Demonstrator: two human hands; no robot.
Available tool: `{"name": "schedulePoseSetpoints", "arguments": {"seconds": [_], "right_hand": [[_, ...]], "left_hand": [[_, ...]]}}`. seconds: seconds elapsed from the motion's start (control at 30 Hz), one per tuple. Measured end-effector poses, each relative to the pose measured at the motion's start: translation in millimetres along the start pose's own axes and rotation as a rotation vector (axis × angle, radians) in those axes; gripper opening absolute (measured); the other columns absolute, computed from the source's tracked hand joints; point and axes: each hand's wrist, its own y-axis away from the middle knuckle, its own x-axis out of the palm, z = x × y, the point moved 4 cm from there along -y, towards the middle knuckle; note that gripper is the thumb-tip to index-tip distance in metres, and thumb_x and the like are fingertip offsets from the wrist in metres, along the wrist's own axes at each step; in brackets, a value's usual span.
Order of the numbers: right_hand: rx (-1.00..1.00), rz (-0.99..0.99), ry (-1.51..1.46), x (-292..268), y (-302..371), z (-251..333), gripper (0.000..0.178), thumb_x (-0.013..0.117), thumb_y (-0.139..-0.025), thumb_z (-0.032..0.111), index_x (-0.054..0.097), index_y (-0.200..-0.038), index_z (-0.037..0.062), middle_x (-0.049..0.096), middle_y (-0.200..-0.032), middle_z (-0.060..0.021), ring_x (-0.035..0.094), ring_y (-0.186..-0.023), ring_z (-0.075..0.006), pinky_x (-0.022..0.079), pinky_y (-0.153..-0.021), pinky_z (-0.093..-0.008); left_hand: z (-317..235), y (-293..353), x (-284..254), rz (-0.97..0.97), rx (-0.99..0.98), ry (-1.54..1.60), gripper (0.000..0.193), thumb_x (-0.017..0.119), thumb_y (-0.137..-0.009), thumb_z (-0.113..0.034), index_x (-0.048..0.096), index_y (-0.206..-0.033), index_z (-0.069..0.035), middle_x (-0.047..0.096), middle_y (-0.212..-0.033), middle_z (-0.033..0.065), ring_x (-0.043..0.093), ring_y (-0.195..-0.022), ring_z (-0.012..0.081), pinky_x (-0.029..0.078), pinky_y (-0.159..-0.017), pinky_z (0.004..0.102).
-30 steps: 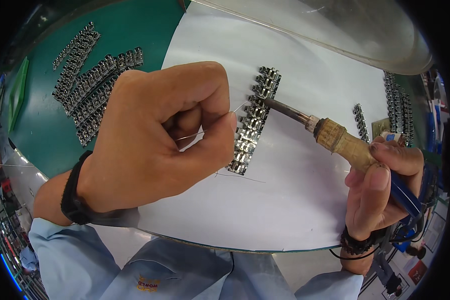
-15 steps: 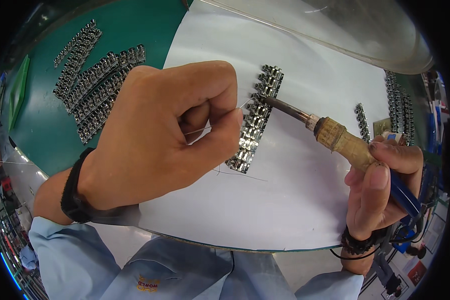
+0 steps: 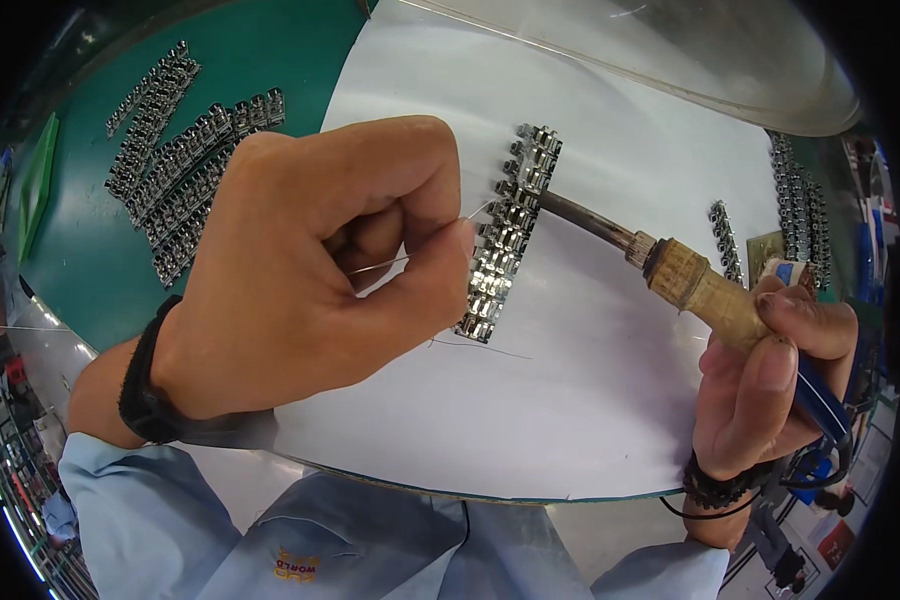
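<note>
My left hand (image 3: 340,260) pinches a thin solder wire (image 3: 378,267) between thumb and forefinger. The wire's free end reaches the edge of a strip of shiny metal parts (image 3: 510,240) lying on the white sheet. In my right hand (image 3: 770,385) is a soldering iron (image 3: 690,275), its handle wrapped in yellowish tape. The iron's dark tip is at the strip's right side, close to the wire end; whether it touches cannot be made out. My left fingers hide part of the strip's left edge.
Several rows of similar metal parts (image 3: 185,150) lie on the green mat (image 3: 270,45) at left. More strips (image 3: 798,205) are at far right, near a small brownish plate (image 3: 765,250). A clear curved cover (image 3: 690,60) arches over the back. A thin loose wire (image 3: 485,347) lies below the strip.
The soldering iron and my right hand have shifted slightly right. My left hand has moved a little left with the solder wire. The strip has barely moved.
</note>
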Motion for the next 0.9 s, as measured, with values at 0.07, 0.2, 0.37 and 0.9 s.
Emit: {"name": "schedulePoseSetpoints", "arguments": {"seconds": [0.07, 0.2, 0.37, 0.9], "right_hand": [[0.014, 0.032, -0.007, -1.6, 0.3, 1.8, 0.029, 0.047, -0.100, 0.018, 0.055, -0.110, -0.0081, 0.054, -0.069, -0.0050, 0.047, -0.058, -0.0074, 0.040, -0.083, -0.0306], [0.093, 0.047, -0.010, -2.7, -0.1, 3.5, 0.030, 0.049, -0.099, 0.019, 0.056, -0.109, -0.0084, 0.054, -0.076, -0.0065, 0.050, -0.062, -0.0079, 0.042, -0.087, -0.0306], [0.145, 0.046, -0.025, 0.1, -2.4, 5.8, 0.030, 0.051, -0.099, 0.020, 0.056, -0.107, -0.0084, 0.055, -0.085, -0.0081, 0.053, -0.067, -0.0090, 0.044, -0.088, -0.0296], [0.156, -0.054, -0.113, 6.9, 1.1, -1.1, 0.030, 0.057, -0.098, 0.022, 0.056, -0.103, -0.0071, 0.051, -0.087, -0.0076, 0.049, -0.058, -0.0080, 0.046, -0.064, -0.0203]], "left_hand": [[0.0, 0.6, -0.1, 0.004, -0.012, -0.017, 0.021, 0.066, -0.084, 0.001, 0.050, -0.071, -0.006, 0.038, -0.053, -0.0051, 0.030, -0.048, 0.0019, 0.021, -0.047, 0.0238], [0.1, 0.7, 0.0, -0.004, -0.003, -0.024, 0.021, 0.065, -0.084, 0.001, 0.050, -0.071, -0.006, 0.038, -0.053, -0.0055, 0.030, -0.048, 0.0017, 0.021, -0.046, 0.0236], [0.4, -0.2, 1.2, -0.004, 0.016, -0.033, 0.022, 0.066, -0.084, 0.001, 0.050, -0.071, -0.006, 0.038, -0.052, -0.0058, 0.030, -0.048, 0.0015, 0.021, -0.046, 0.0233], [3.2, 0.4, 5.4, 0.005, -0.041, -0.039, 0.021, 0.066, -0.086, 0.000, 0.051, -0.071, -0.005, 0.036, -0.053, -0.0052, 0.029, -0.046, 0.0018, 0.020, -0.045, 0.0237]]}}
